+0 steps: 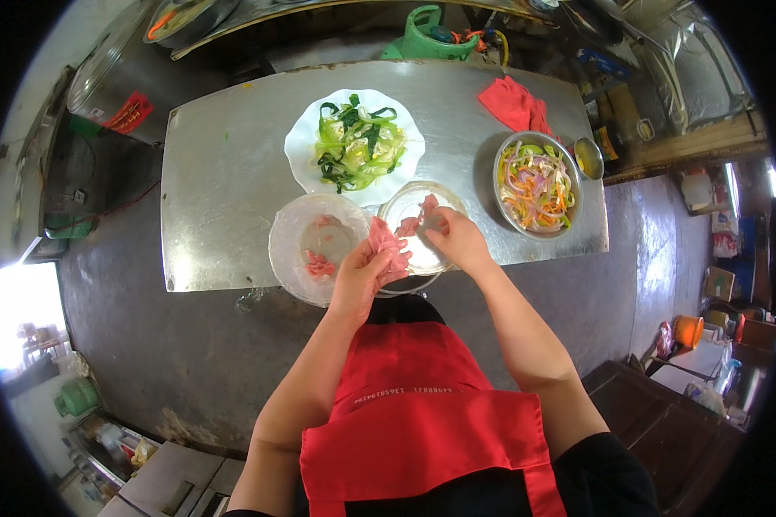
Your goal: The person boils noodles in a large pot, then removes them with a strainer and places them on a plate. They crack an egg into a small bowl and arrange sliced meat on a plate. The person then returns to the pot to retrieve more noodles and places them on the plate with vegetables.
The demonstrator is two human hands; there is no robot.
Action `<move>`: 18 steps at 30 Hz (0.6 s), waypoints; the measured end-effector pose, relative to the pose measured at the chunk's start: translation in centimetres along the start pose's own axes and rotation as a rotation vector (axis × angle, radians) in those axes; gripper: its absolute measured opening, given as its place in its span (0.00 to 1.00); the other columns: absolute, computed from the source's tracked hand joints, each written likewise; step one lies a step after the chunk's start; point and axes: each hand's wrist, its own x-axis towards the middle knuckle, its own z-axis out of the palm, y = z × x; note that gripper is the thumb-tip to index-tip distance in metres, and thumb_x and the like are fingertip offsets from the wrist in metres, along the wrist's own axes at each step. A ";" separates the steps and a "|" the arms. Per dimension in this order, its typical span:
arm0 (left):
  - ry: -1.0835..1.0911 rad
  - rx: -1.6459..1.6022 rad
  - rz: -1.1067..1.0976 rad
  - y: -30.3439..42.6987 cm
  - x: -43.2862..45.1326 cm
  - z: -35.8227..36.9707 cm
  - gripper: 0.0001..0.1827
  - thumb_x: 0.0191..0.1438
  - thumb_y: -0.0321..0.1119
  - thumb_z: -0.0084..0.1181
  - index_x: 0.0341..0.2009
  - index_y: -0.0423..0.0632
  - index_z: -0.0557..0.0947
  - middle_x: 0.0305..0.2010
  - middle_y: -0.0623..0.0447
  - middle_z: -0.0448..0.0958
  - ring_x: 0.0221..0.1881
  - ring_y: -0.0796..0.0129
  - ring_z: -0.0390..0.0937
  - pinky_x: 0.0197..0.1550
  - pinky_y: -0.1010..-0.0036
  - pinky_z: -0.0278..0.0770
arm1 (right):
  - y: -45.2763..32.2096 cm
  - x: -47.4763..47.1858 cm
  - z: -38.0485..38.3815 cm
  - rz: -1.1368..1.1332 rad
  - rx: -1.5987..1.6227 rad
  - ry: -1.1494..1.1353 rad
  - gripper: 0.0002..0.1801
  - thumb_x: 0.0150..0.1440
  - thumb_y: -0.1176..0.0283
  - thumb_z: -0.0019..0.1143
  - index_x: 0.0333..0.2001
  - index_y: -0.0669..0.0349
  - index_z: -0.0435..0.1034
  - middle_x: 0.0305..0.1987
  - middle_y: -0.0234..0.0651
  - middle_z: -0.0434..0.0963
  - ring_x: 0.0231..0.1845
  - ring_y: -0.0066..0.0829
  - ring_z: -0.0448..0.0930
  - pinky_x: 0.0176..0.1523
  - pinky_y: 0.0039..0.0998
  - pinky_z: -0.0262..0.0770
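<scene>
My left hand [364,270] holds several thin slices of raw meat [388,242] between the two bowls at the table's near edge. Just right of it, my right hand [456,239] has its fingertips at a smaller piece of raw meat [409,226], above a round metal bowl [456,200]. To the left, a translucent plastic tub [284,249] holds more meat and a little liquid. Behind both stands a white scalloped plate [301,155] with cooked leafy greens [360,145]. An oval steel bowl of sliced onion, carrot and green pepper [535,187] stands on the right.
A red cloth [514,106] lies at the back right of the steel table [220,174]. A small metal cup [589,158] with yellow liquid stands at the right edge. Beyond the table are a green gas cylinder [420,39] and a large metal pot [113,77].
</scene>
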 end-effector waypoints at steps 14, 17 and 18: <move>0.072 0.073 0.175 0.0 0.4 1.1 0.10 0.45 0.24 0.50 0.36 0.40 0.71 0.33 0.55 0.72 0.34 0.76 0.70 0.38 0.81 0.68 | -6.5 -3.3 0.7 -0.143 0.067 0.058 0.09 0.42 0.71 0.55 0.24 0.64 0.65 0.21 0.33 0.70 0.21 0.25 0.71 0.28 0.25 0.67; 0.054 0.122 0.195 0.0 0.4 1.6 0.13 0.43 0.24 0.52 0.37 0.40 0.70 0.34 0.55 0.71 0.35 0.76 0.69 0.39 0.81 0.67 | -6.0 -3.4 0.6 -0.088 0.260 0.007 0.06 0.43 0.73 0.53 0.25 0.64 0.66 0.21 0.30 0.70 0.21 0.17 0.69 0.26 0.19 0.65; 0.044 0.130 0.202 0.1 0.4 1.7 0.14 0.43 0.24 0.52 0.37 0.40 0.69 0.34 0.55 0.70 0.36 0.76 0.69 0.40 0.80 0.67 | -5.7 -3.4 0.7 -0.093 0.298 -0.002 0.06 0.44 0.74 0.53 0.25 0.64 0.66 0.21 0.29 0.70 0.22 0.15 0.69 0.26 0.18 0.65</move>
